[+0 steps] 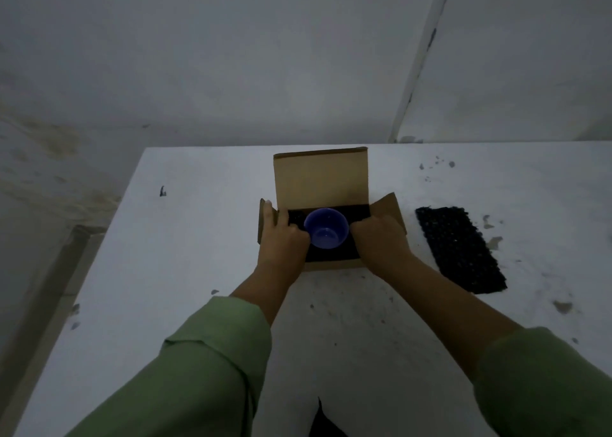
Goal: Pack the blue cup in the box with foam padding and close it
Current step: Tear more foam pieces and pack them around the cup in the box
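Blue cup (326, 228): seated upright, mouth up, inside the open box (320, 180), on dark foam lining (359, 214) that covers the box floor.

Left side: left hand (281, 238) reaching into the box, fingers curled at the cup's left wall; thumb laid along the left flap (263, 220). Whether gripping the cup or only steadying it, cannot tell. Green sleeve (212, 364) pushed back on the forearm.

Centre: cup glossy, rounded, bowl-like, with a paler inner base; no chips or cracks discernible in the dim light. Rear lid flap standing upright behind it.

Right side: right hand (377, 241) mirrored against the cup's right wall, fingers curled down out of sight; grip likewise not determinable. Right flap (390, 213) splayed outward. Loose foam pad (460, 249) lying flat on the surface (205, 238), well apart from the box.

Judgement: placing step in hand, cup seemingly at or near final seat. Next move likely calls for releasing the cup, fetching the loose pad, laying it over the cup, then folding flaps shut.
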